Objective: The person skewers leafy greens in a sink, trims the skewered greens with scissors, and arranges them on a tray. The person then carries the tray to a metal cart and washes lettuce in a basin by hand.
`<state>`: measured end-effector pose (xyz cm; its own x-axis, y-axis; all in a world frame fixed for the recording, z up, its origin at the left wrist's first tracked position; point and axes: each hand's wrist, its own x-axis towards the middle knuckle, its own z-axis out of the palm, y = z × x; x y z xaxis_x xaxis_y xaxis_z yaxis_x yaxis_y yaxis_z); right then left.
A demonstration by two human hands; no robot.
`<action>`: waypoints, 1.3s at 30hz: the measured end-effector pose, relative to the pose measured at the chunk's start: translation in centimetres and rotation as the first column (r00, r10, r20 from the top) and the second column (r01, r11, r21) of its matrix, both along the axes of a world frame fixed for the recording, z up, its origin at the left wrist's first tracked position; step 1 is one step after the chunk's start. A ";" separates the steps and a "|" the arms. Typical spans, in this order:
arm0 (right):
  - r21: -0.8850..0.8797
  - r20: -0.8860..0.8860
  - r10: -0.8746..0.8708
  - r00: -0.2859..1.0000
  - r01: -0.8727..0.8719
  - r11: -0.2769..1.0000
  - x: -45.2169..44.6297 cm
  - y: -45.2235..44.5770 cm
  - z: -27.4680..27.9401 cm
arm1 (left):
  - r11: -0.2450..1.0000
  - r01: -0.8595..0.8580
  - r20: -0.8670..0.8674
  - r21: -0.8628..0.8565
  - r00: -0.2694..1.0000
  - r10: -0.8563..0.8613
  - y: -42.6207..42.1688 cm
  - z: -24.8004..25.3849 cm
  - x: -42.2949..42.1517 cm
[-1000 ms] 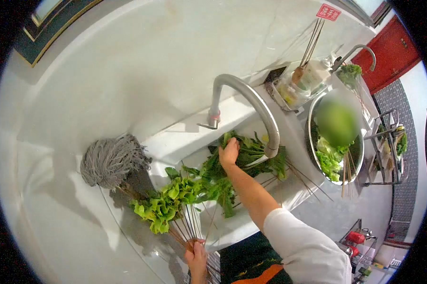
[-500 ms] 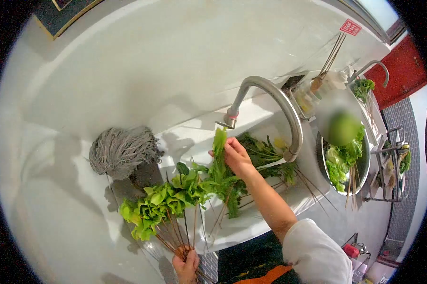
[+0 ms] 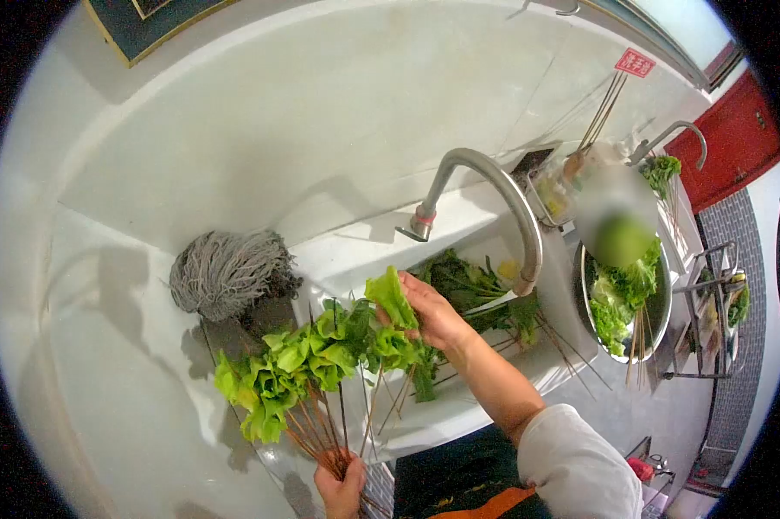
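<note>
Left hand gripped skewers near the sink's front edge, greens fanned over its left side, close to the mop. Right hand pinched a leaf; some open room separated leaf and tap.

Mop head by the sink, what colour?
The mop head is grey; the head view shows it clearly.
</note>
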<state>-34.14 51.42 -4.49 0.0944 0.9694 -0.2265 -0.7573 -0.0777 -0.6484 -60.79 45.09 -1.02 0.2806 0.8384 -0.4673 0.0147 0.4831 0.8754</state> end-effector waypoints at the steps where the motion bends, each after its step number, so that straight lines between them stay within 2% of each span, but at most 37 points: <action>1: 0.001 0.001 -0.001 1.000 0.001 1.000 0.1 -0.1 0.0 | 1.000 0.001 0.001 0.001 1.000 -0.001 0.0 0.2 0.2; 3: 0.003 0.048 0.024 0.999 -0.024 1.000 0.0 -0.3 0.0 | 1.000 -0.012 -0.002 -0.006 1.000 0.012 -0.1 0.4 0.3; 7: 0.045 0.005 -0.001 1.000 0.001 0.999 -0.1 -0.6 0.4 | 1.000 0.011 -0.021 -0.018 1.000 -0.011 -0.1 0.2 0.2; 9: 0.207 0.129 0.002 0.992 -0.029 0.978 0.3 -0.9 -0.5 | 0.999 0.046 -0.016 0.004 0.999 -0.046 0.0 0.1 0.1; 13: 0.151 0.200 -0.121 0.972 0.091 0.984 0.1 -0.9 -1.1 | 0.998 0.064 -0.056 0.000 0.996 -0.064 0.0 0.5 0.3; 16: 0.174 0.159 -0.128 0.979 0.100 0.980 0.3 -0.8 -0.4 | 0.993 0.096 -0.053 0.061 0.994 -0.093 -0.2 0.1 0.0; 18: 0.063 0.018 -0.131 0.991 0.129 0.990 0.1 -1.0 0.3 | 0.979 0.154 -0.114 0.131 0.984 -0.139 -0.2 -0.4 0.0; 19: 0.063 0.018 -0.131 0.991 0.130 0.990 0.0 -1.1 0.2 | 0.979 0.155 -0.113 0.131 0.984 -0.140 -0.2 -0.5 0.1; 22: 0.108 -0.092 -0.133 0.987 0.143 0.984 -0.4 -1.1 -0.3 | 0.985 0.135 -0.033 0.107 0.991 -0.132 0.1 -0.1 0.5; 24: 0.131 -0.125 -0.123 0.984 0.140 0.981 -0.3 -1.2 -0.1 | 0.993 0.119 -0.026 -0.026 0.992 -0.120 0.2 0.7 0.9; 25: 0.155 -0.158 -0.112 0.981 0.137 0.978 -0.3 -1.2 -0.1 | 0.993 0.119 -0.026 -0.027 0.993 -0.119 0.2 0.7 0.9; 26: 0.155 -0.158 -0.111 0.981 0.136 0.978 -0.3 -1.3 -0.3 | 0.993 0.114 -0.024 -0.028 0.993 -0.115 0.2 0.7 0.9; 28: 0.267 0.138 -0.145 0.980 0.104 0.958 -0.2 -1.7 -0.9 | 0.994 0.110 -0.023 -0.029 0.994 -0.110 0.3 0.9 1.0; 29: 0.266 0.139 -0.145 0.980 0.104 0.958 -0.2 -1.8 -0.9 | 0.992 0.121 -0.052 -0.047 0.991 -0.123 0.4 1.1 1.1; 31: 0.160 0.014 -0.174 0.985 0.170 0.972 -0.2 -2.0 -0.6 | 0.989 0.131 -0.081 -0.066 0.987 -0.137 0.4 1.0 1.0; 34: 0.164 -0.037 -0.197 0.980 0.200 0.966 0.0 -1.8 -0.3 | 0.987 0.158 0.010 0.030 0.987 -0.158 0.3 0.5 0.7; 36: 0.192 -0.049 -0.203 0.978 0.209 0.959 0.0 -1.7 -0.4 | 0.985 0.161 -0.037 -0.055 0.986 -0.163 0.2 1.0 0.8; 39: 0.202 -0.054 -0.207 0.977 0.214 0.956 0.0 -1.8 -0.1 | 0.984 0.150 -0.060 -0.095 0.986 -0.156 0.3 1.4 0.8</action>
<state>-34.17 49.63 -4.60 0.2976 0.9542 -0.0308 -0.7624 0.2181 -0.6092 -59.95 45.36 0.39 0.3682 0.7416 -0.5608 0.1519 0.5472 0.8231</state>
